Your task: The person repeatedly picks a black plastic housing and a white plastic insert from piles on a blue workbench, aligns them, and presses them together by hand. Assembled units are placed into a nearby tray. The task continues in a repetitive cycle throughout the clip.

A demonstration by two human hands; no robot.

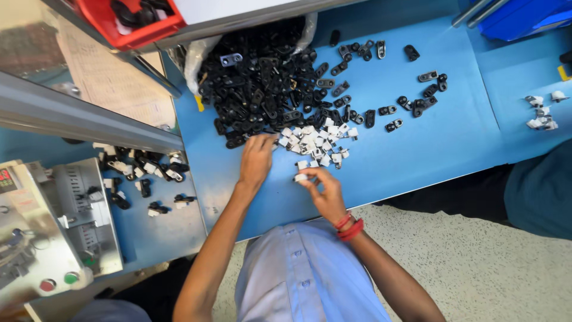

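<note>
Standing beside the bench, I looked down past a pale blue shirt (304,274) to the person's right hand (325,194), which wore red bangles (348,226) at the wrist and pinched 1 small white plastic piece (301,177) between thumb and forefinger, just above the near edge of the blue mat (417,149). The piece looked light and stiff, a hard moulded bit that I judged would not bend or break under a firm pinch, though its smooth faces and small size made it likely to slip or flick away; holding it across its 2 flat sides seemed the surest grip. A little further in, the left hand (257,158) lay flat with its fingers spread, the fingertips touching the edge of the heap of black clips (262,83) and just beside the cluster of white pieces (316,143). The black clips appeared equally rigid and light, small enough to be raked by the fingers rather than lifted singly. Beyond the heap, a clear bag (196,59) spilled more of them, and loose black clips (417,101) lay scattered well apart to the right. Off to the left stood a grey machine (53,226) with a red and a green button, with mixed black and white parts near it. At the far edge sat a red bin (131,21).
</note>
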